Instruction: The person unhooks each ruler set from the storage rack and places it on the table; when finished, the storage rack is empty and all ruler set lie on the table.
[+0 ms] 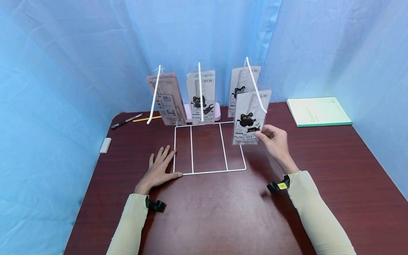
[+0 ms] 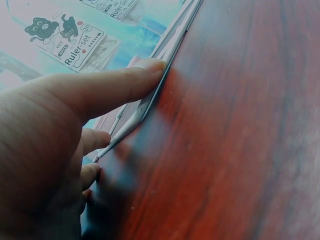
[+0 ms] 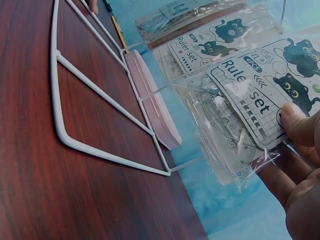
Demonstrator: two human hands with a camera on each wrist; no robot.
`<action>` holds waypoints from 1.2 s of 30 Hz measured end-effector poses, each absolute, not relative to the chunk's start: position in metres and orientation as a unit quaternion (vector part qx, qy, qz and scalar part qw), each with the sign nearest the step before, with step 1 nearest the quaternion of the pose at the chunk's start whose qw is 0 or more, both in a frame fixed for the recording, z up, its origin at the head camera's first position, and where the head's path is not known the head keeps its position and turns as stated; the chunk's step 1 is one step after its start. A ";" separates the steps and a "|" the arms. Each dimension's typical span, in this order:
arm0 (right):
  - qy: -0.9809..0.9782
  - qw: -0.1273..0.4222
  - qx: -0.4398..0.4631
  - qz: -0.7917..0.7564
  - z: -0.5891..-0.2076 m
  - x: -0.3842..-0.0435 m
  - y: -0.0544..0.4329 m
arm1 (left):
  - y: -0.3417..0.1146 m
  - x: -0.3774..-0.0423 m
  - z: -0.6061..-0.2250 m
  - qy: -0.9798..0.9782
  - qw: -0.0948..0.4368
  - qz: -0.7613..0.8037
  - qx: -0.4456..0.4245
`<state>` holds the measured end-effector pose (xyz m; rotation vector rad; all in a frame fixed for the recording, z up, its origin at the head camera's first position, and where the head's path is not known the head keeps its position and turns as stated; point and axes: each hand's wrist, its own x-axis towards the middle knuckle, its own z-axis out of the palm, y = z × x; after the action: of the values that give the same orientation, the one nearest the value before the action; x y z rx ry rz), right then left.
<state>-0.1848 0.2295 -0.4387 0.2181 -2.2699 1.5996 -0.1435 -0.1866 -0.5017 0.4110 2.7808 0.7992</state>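
My right hand (image 1: 276, 141) pinches the lower right edge of a clear-packed ruler set (image 1: 250, 117) with black cats on its card, thumb in front and fingers behind. The pack hangs at the front of the right prong (image 1: 255, 83) of a white wire display rack (image 1: 210, 172). Behind it on that prong is another ruler set (image 1: 234, 83). My left hand (image 1: 159, 170) lies spread on the table, with its thumb (image 2: 145, 70) and fingertips on the rack's base wire at the left front corner. Ruler sets (image 1: 191, 92) hang on the middle prong, pinkish ruler packs (image 1: 169, 95) on the left one.
A pink case (image 3: 152, 100) lies behind the rack base. To the left are a black pen (image 1: 125, 121), a yellow pencil (image 1: 146, 119) and a white eraser (image 1: 105, 145). A green-edged notebook (image 1: 318, 111) lies at the back right. Blue curtains (image 1: 204, 32) surround the table (image 1: 210, 212).
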 end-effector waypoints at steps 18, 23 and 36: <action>-0.802 0.192 0.096 0.558 -0.436 -0.162 0.230 | -0.186 -0.144 -0.501 0.946 0.114 0.270 0.138; -0.797 0.192 0.099 0.564 -0.438 -0.155 0.232 | -0.186 -0.144 -0.501 0.946 0.109 0.272 0.140; -0.807 0.199 0.101 0.547 -0.438 -0.140 0.233 | -0.186 -0.143 -0.501 0.948 0.113 0.265 0.137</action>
<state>-0.1398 0.2327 -0.4380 0.2839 -2.2571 1.5307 -0.1434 -0.1861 -0.5014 0.4008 2.7818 0.7772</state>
